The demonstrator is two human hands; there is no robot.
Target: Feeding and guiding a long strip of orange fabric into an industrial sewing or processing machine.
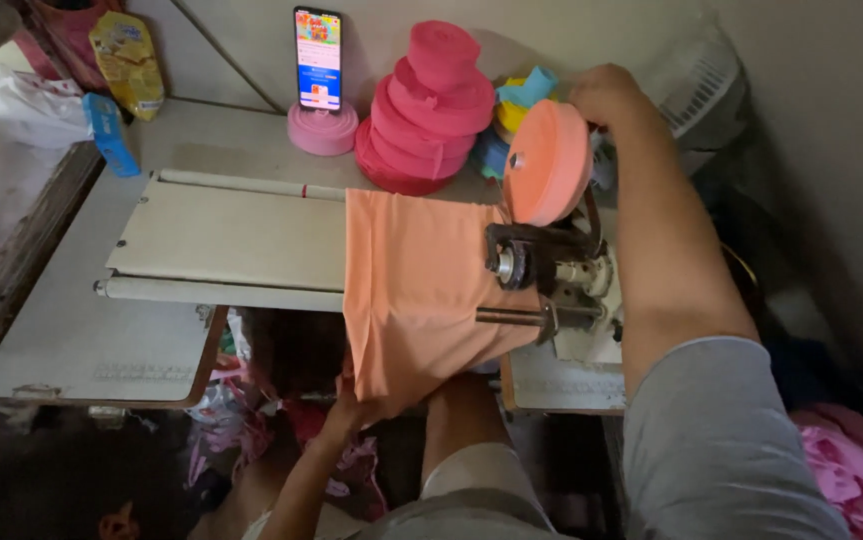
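Head view: left hand (pixel 351 400) pinches the orange fabric (pixel 416 290) hem below the sewing machine (pixel 551 275); right hand (pixel 606 95) curls closed over the peach tape roll (pixel 548 162) above it. Feeding step, I judge; next needs steady tension.

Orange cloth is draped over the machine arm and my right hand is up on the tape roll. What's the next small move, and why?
Probably pull the orange cloth taut with the left hand, which already grips its lower edge below the table. The cloth sags and bunches near the machine, while the right hand rests on the orange tape roll.
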